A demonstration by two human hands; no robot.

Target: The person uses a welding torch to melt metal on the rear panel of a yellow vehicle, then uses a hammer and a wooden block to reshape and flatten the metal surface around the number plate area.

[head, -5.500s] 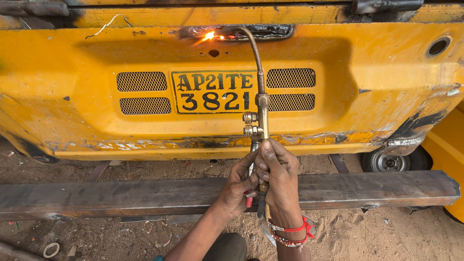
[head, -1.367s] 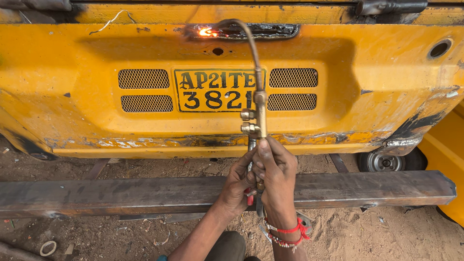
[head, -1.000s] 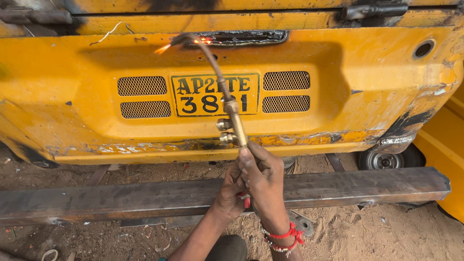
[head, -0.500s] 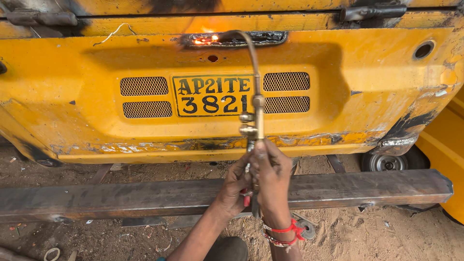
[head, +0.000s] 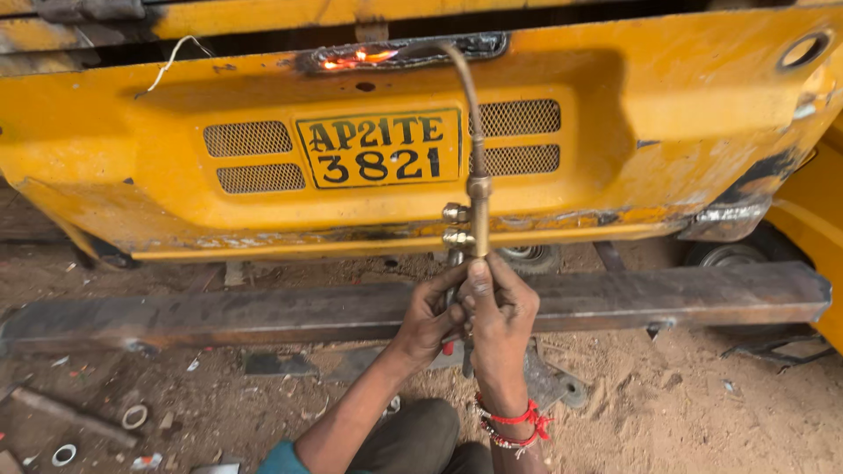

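Both my hands grip the handle of a brass gas cutting torch [head: 479, 189]. My left hand [head: 430, 314] wraps the lower handle near the valves; my right hand [head: 498, 307], with red thread at the wrist, holds it from the right. The torch's curved neck rises and bends left, its tip at a blackened horizontal slot [head: 404, 54] near the top of a yellow vehicle body panel [head: 615, 114]. Orange flame and glowing metal [head: 356, 60] show at the slot's left part. A painted number plate [head: 379, 147] sits between two pairs of mesh vents.
A long dark steel beam [head: 659, 298] lies across below the panel, just beyond my hands. A wheel [head: 729, 254] shows at right under the body. Sandy ground holds metal rings [head: 133, 416], scraps and a flat metal piece [head: 549, 382]. A loose white wire [head: 171, 63] hangs at upper left.
The torch tip swung left along the slot a second ago, then came back right; the glow now sits at the slot's left part. Both hands keep their grip.
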